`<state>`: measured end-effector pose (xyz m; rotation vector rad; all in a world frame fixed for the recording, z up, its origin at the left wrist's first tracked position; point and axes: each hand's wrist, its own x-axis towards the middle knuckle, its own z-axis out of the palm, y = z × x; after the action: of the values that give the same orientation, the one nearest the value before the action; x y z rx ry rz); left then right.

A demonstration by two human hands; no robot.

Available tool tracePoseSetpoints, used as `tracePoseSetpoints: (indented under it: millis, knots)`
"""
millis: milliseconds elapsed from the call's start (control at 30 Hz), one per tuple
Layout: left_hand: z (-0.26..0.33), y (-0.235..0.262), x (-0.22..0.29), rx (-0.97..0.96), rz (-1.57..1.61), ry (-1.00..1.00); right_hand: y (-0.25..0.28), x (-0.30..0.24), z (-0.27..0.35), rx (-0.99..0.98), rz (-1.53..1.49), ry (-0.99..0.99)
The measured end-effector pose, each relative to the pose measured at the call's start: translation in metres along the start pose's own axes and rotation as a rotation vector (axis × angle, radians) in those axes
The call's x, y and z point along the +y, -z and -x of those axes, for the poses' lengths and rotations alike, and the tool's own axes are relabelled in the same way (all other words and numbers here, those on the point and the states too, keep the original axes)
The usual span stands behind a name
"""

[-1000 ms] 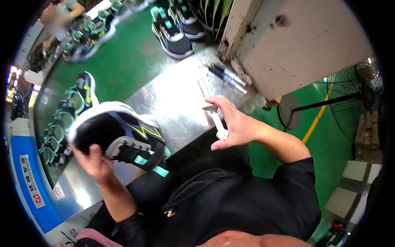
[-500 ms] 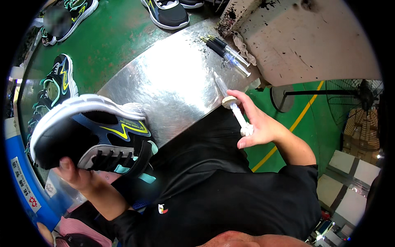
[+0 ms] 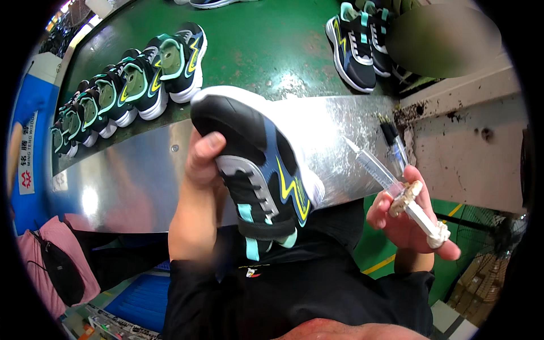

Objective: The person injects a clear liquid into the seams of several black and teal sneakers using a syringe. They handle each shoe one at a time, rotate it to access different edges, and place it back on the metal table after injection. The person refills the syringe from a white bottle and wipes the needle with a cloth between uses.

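Note:
My left hand (image 3: pixel 205 156) grips a black sneaker (image 3: pixel 238 127) by its toe end, thumb on the upper. The shoe hangs in the air, toe up and heel down, with a white sole, grey lace panel, yellow zigzag and mint tabs. To the right, my right hand (image 3: pixel 411 229) is closed around a clear syringe (image 3: pixel 378 171) near its wrapped, dirty-white flange. The syringe's thin tip points up and left toward the shoe, apart from it. A pale lump covers the plunger's end. Beyond this hand lie black-and-clear syringes (image 3: pixel 395 141).
A shiny metal sheet (image 3: pixel 130 175) covers the near edge of the green table (image 3: pixel 266 51). Several similar sneakers (image 3: pixel 136 85) stand in a row at left; a pair (image 3: pixel 356 54) stands at back right. A stained pale panel (image 3: pixel 464 141) borders the right. Pink clothing (image 3: pixel 68 266) shows at lower left.
The view has shifted. The sneaker has moved right and turned from lying sideways to toe up. My right hand, with the syringe, now appears lower and farther right, its fingers curled more around the flange.

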<state>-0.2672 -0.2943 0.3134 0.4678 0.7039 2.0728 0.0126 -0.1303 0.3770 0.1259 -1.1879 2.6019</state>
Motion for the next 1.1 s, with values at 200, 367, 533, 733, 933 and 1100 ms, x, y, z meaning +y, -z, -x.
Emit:
tracePoseSetpoints:
  millis: [200, 367, 533, 733, 933, 1100]
  knots:
    - [0.01, 0.002, 0.006, -0.109, -0.083, -0.075, -0.046, -0.003, -0.063, -0.237, -0.055, -0.009]
    - [0.013, 0.003, 0.004, -0.13, -0.202, -0.092, -0.06, -0.002, -0.075, -0.213, 0.021, -0.14]
    - [0.016, 0.002, 0.002, -0.133, -0.221, -0.118, -0.066, 0.002, -0.078, -0.174, 0.035, -0.149]
    - [0.018, 0.001, 0.004, -0.16, -0.25, -0.133, -0.069, 0.003, -0.087, -0.139, 0.071, -0.202]
    - [0.018, -0.002, 0.006, -0.144, -0.243, -0.134, -0.068, 0.002, -0.087, -0.096, 0.07, -0.186]
    - [0.018, 0.003, 0.005, -0.137, -0.264, -0.15, -0.068, 0.001, -0.087, -0.098, 0.086, -0.167]
